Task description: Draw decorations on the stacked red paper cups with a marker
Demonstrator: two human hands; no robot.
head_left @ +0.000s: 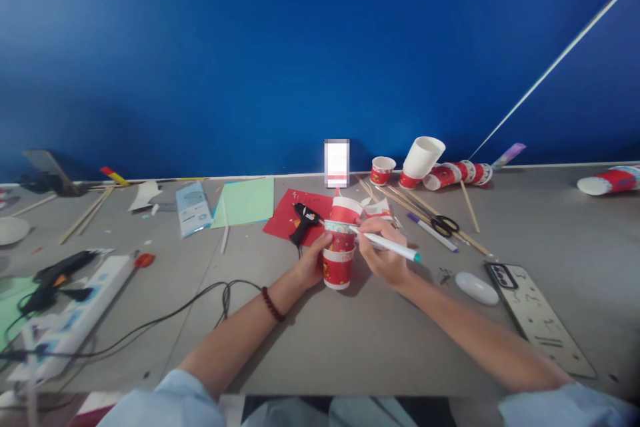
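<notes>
A stack of red and white paper cups (338,269) stands on the table in front of me. My left hand (314,260) is closed around the left side of the stack, its far fingers hidden behind the cups. Between the fingers of my right hand (383,250) is a white marker (387,245) with a teal end. The marker's tip meets or nearly meets the pale upper band of the middle cup. Just behind the stack lies a black hot glue gun (304,223) on red paper (280,221).
Scissors (445,225), a purple-capped marker (433,232), a white mouse (477,287) and a phone (543,320) lie to the right. More paper cups (423,157) stand along the blue wall. Left are green paper (245,201), a power strip (83,313), another glue gun (57,280) and a cable (175,315).
</notes>
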